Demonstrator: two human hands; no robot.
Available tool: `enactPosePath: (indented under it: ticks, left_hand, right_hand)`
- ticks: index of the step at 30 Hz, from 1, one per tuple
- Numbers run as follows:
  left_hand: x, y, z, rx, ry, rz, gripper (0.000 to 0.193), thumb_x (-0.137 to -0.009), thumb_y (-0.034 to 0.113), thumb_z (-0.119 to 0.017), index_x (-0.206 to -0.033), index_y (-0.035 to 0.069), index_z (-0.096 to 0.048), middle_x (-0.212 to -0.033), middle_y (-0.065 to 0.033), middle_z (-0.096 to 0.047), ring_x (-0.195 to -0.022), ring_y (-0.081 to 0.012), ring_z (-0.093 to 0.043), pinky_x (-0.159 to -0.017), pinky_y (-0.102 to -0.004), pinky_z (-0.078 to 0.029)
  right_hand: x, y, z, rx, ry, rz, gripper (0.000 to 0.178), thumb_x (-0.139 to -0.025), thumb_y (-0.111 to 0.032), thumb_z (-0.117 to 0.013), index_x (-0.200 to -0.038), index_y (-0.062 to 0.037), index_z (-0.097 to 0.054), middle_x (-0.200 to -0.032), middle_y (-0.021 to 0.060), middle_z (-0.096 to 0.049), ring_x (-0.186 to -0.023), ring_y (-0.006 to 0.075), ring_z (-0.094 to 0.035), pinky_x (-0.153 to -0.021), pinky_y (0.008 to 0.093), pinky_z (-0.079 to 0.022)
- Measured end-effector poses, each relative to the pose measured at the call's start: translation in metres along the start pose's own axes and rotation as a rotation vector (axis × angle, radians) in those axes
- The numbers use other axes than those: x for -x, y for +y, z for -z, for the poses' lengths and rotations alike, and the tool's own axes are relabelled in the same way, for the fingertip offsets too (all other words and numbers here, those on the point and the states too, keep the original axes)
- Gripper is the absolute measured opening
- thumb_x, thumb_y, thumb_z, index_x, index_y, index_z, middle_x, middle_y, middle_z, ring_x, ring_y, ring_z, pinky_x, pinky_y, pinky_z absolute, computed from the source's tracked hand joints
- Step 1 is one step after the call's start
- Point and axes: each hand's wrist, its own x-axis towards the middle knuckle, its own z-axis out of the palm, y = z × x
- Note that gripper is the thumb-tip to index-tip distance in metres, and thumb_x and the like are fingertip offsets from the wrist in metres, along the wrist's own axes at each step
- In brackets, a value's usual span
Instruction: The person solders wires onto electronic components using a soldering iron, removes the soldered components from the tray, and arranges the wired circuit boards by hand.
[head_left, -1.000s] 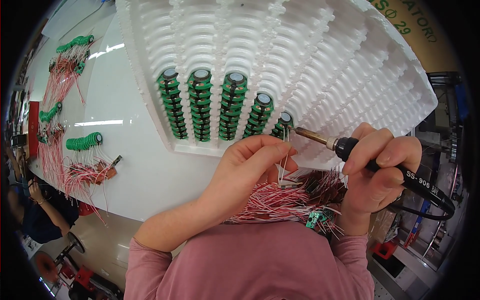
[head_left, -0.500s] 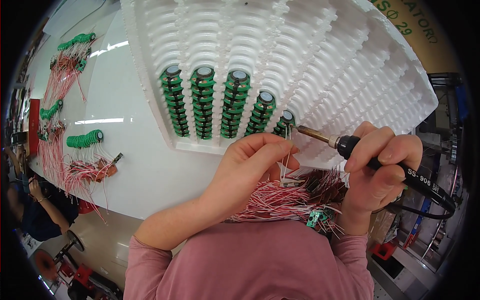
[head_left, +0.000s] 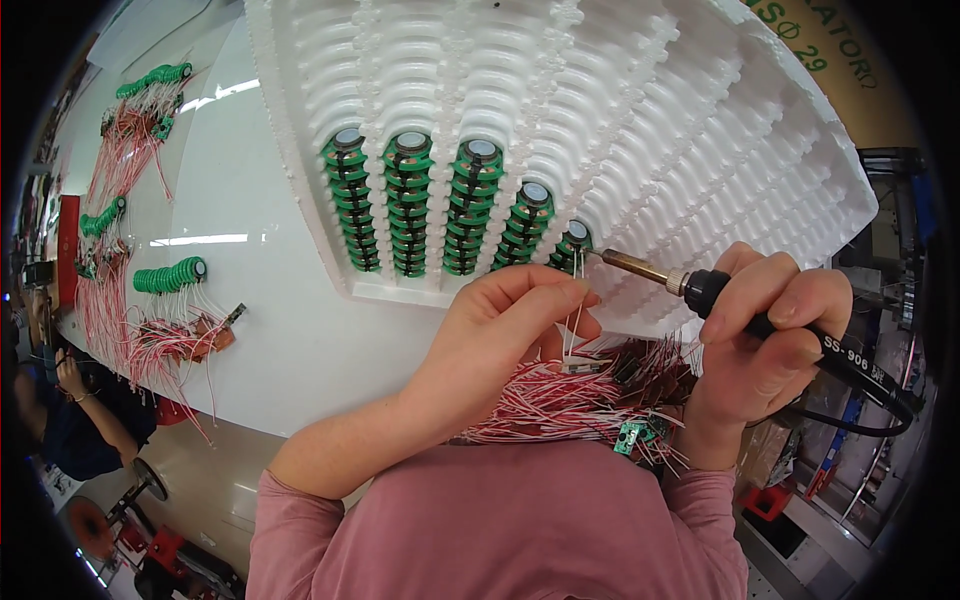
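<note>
My left hand [head_left: 490,320] is closed in a pinch on thin white wires [head_left: 572,340], which run up to a small round speaker [head_left: 577,234] with a green rim. That speaker tops a short stack in a slot of the white foam tray [head_left: 690,150]. In my right hand [head_left: 770,340] is a soldering iron [head_left: 640,268] with a black handle. Its tip points left at the wire ends on the speaker's edge; whether it touches them I cannot tell. Several taller stacks of green-rimmed speakers [head_left: 408,200] stand in the slots to the left.
Bundled red and white wires [head_left: 550,405] with small green circuit boards [head_left: 628,437] lie close to my body. On the white table [head_left: 270,340], several green speaker rows [head_left: 170,276] with trailing wires sit at left. Another person's arm [head_left: 105,420] shows at far left.
The soldering iron and my right hand have drawn back slightly to the right. My left hand keeps its pinch on the wires in nearly the same place.
</note>
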Motion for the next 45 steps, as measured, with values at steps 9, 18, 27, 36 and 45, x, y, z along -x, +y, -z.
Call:
enactPosePath:
  ticks: [9, 18, 27, 36, 45]
  left_hand:
    - [-0.002, -0.001, 0.0, 0.012, 0.0, 0.011, 0.017, -0.081, 0.017, -0.053, -0.086, 0.002, -0.058, -0.072, -0.0068, -0.06, -0.051, -0.0025, -0.042, -0.044, -0.0155, -0.026]
    - [-0.002, -0.002, -0.007, -0.194, 0.055, -0.095, 0.018, -0.081, 0.013, -0.054, -0.092, -0.001, -0.058, -0.078, -0.0072, -0.06, -0.058, -0.0052, -0.049, -0.049, -0.0164, -0.037]
    - [-0.007, -0.005, -0.012, -0.692, 0.12, -0.582, 0.016, -0.078, 0.005, -0.059, -0.093, -0.001, -0.06, -0.081, -0.0028, -0.06, -0.06, -0.0027, -0.05, -0.044, -0.0155, -0.034]
    - [-0.014, 0.0, -0.013, 0.013, -0.016, 0.052, 0.023, -0.083, 0.014, -0.053, -0.101, 0.0, -0.055, -0.079, -0.0028, -0.057, -0.053, -0.0029, -0.035, -0.047, -0.0158, -0.03]
    - [-0.012, 0.002, 0.002, 0.264, -0.103, 0.163, 0.025, -0.084, 0.018, -0.051, -0.103, 0.002, -0.054, -0.082, -0.0007, -0.055, -0.051, -0.0019, -0.031, -0.043, -0.0154, -0.026]
  right_hand:
    - [0.0, 0.001, 0.002, 0.008, -0.01, 0.013, 0.037, -0.078, -0.043, -0.053, -0.081, -0.0093, -0.036, -0.055, 0.0026, -0.047, -0.044, 0.0112, -0.048, -0.044, 0.0214, -0.034]
    - [-0.005, -0.001, 0.016, 0.055, 0.034, 0.038, 0.032, -0.082, -0.044, -0.047, -0.078, -0.0131, -0.038, -0.051, -0.0009, -0.045, -0.038, 0.0043, -0.033, -0.046, 0.0215, -0.023]
    - [-0.013, -0.006, 0.032, 0.025, 0.023, 0.014, 0.033, -0.081, -0.045, -0.049, -0.077, -0.0144, -0.037, -0.052, -0.0025, -0.045, -0.038, 0.0039, -0.037, -0.046, 0.0215, -0.022]
    - [-0.013, -0.001, 0.019, 0.009, 0.037, -0.058, 0.036, -0.079, -0.047, -0.049, -0.079, -0.0135, -0.037, -0.053, -0.0005, -0.047, -0.039, 0.0051, -0.037, -0.046, 0.0213, -0.025]
    - [-0.011, 0.001, -0.002, 0.07, 0.055, -0.099, 0.037, -0.079, -0.047, -0.049, -0.08, -0.0124, -0.036, -0.053, 0.0003, -0.046, -0.04, 0.0053, -0.037, -0.047, 0.0208, -0.025]
